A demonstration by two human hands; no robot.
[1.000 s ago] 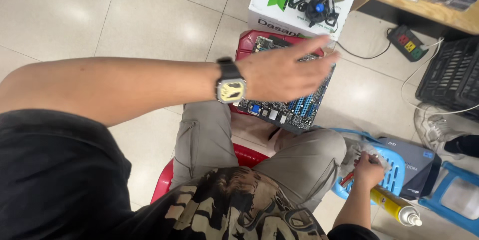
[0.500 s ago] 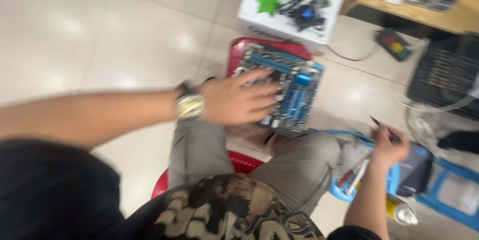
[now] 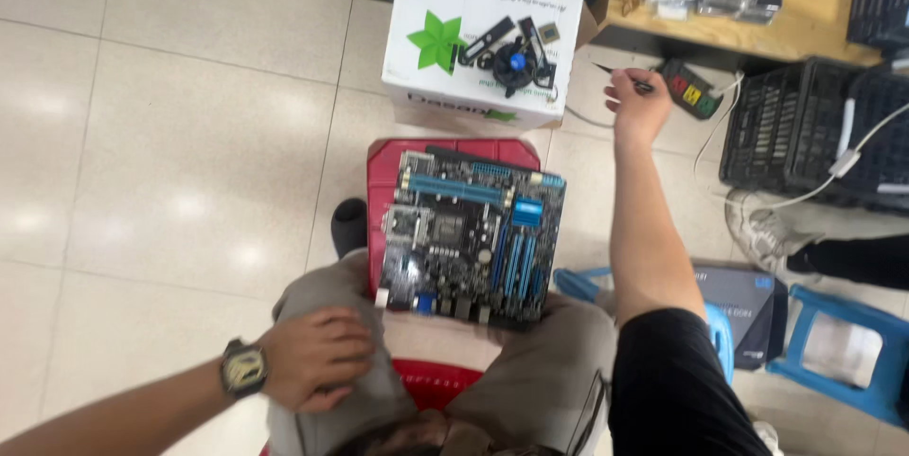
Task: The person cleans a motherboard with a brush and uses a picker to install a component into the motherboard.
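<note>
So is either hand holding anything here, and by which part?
The right hand pinches a thin dark tool near one end; the left hand holds nothing, resting on the thigh.

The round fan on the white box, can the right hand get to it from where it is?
Probably yes. The right hand, pinching a thin dark tool, is raised just beside the white box, and nothing stands between it and the round fan lying on top. The tool occupies its fingers, though.

A blue motherboard [image 3: 471,236] lies on a red stool [image 3: 440,155] between the person's knees. The left hand [image 3: 317,358] rests on the left thigh, a wristwatch [image 3: 244,368] on its wrist. The right hand [image 3: 636,101] pinches a thin dark tool [image 3: 620,76] near a white box [image 3: 454,30] carrying a black cooler fan [image 3: 514,64].
</note>
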